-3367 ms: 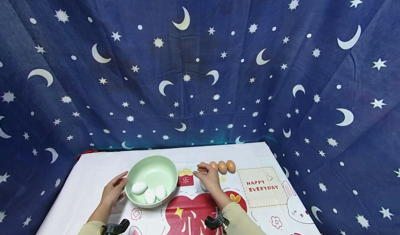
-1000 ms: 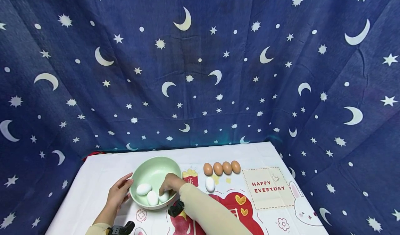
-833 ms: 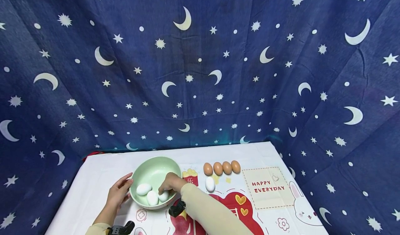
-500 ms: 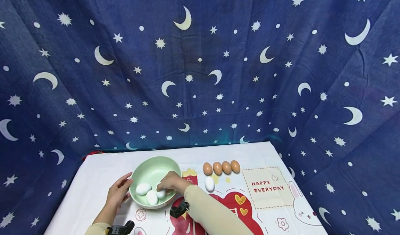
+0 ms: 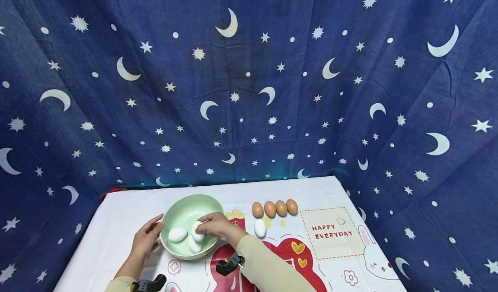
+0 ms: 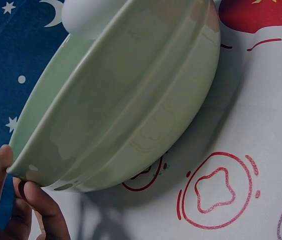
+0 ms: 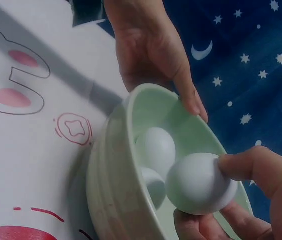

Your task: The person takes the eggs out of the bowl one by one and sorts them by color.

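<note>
A pale green bowl (image 5: 177,210) stands on the table, and my left hand (image 5: 145,240) grips its left rim, thumb on the edge and fingers curled beneath, as the left wrist view shows. Over the bowl's inside, my right hand (image 5: 218,226) pinches a white egg (image 7: 201,184) between thumb and fingers. Two more white eggs lie in the bowl: one at the left (image 5: 177,235), the other (image 5: 194,244) partly behind the held egg. Outside, to the bowl's right, lies another white egg (image 5: 260,228) on the cloth.
Several brown eggs (image 5: 270,209) form a row behind the loose white egg. A white printed tablecloth (image 5: 330,236) covers the table. A dark blue curtain (image 5: 249,89) with moons and stars hangs behind the table and along its sides.
Earlier the right hand was by the brown eggs; it then reached into the bowl. It now lifts one white egg up and leftward from among the others. The left hand stays on the rim.
</note>
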Tool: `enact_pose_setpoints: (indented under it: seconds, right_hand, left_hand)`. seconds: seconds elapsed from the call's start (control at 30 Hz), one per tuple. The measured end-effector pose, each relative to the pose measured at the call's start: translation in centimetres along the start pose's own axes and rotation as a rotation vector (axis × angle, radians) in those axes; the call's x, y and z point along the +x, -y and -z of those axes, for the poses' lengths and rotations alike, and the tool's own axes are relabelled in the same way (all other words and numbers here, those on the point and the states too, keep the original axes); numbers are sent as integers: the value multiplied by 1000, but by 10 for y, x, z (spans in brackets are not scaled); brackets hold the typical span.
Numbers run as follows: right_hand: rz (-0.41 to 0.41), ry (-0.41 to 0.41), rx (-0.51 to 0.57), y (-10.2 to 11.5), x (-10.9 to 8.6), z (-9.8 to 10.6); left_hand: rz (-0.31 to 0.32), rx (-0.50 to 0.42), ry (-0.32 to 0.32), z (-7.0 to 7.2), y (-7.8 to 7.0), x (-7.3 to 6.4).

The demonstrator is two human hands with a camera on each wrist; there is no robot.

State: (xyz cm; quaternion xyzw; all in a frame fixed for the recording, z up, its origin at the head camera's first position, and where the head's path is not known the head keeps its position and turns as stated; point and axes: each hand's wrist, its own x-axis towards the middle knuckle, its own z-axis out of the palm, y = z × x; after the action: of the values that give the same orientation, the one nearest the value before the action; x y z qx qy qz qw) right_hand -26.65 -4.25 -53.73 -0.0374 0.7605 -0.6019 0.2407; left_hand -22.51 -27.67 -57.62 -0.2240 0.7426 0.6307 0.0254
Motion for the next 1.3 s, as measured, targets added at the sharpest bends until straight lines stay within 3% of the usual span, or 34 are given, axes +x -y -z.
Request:
enact_pose_setpoints:
  seconds: [0.43,0.8,1.3]
  right_hand:
    - [22,87,165,-4,-19,9]
    - [19,56,268,-8,-48,23]
    - [41,7,307,-33,-82,63]
  left_hand:
    - [9,-29,-7,1,1,2]
    - [12,-29,-19,-1,2,1]
    - [9,-38,-26,-3,2,2]
